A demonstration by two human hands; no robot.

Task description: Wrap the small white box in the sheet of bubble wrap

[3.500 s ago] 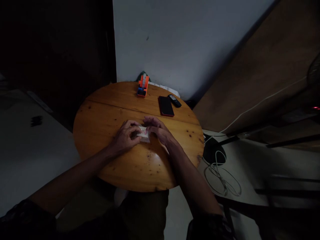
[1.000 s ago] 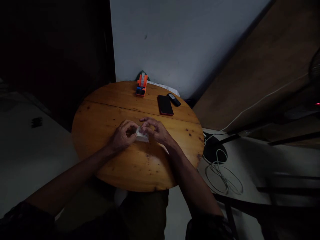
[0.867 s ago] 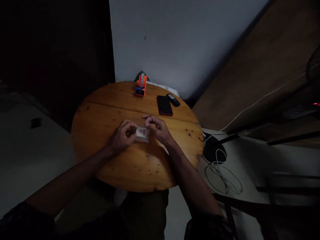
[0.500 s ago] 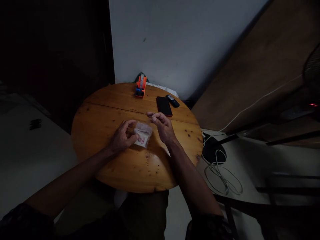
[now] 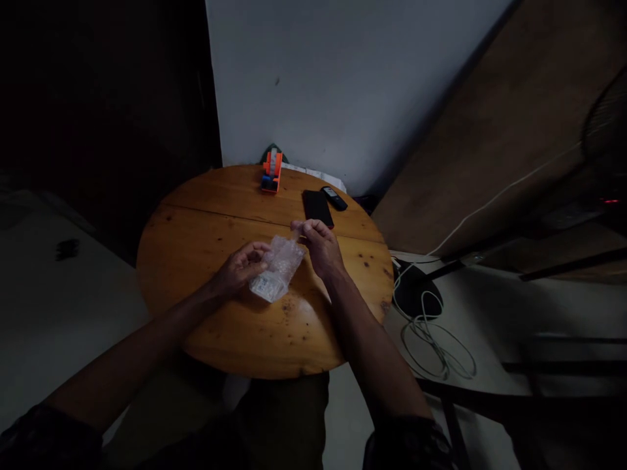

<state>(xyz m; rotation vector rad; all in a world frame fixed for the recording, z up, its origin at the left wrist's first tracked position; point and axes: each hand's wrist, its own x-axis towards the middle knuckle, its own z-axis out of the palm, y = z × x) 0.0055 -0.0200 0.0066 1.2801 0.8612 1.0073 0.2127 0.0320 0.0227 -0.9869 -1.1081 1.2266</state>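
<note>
One piece of bubble wrap [image 5: 288,254]: left hand [image 5: 245,262] grips its left edge, likely to steady it; right hand [image 5: 319,243] seems to pinch the far corner (dim), probably to spread it.

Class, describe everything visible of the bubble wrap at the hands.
The bubble wrap is whitish, see-through and bumpy, apparently thin plastic. It slants over the wooden table, partly spread out, its nearer end at a pale boxlike item. The left hand touches its left side; the right hand is at its far right corner, contact unclear.
</note>
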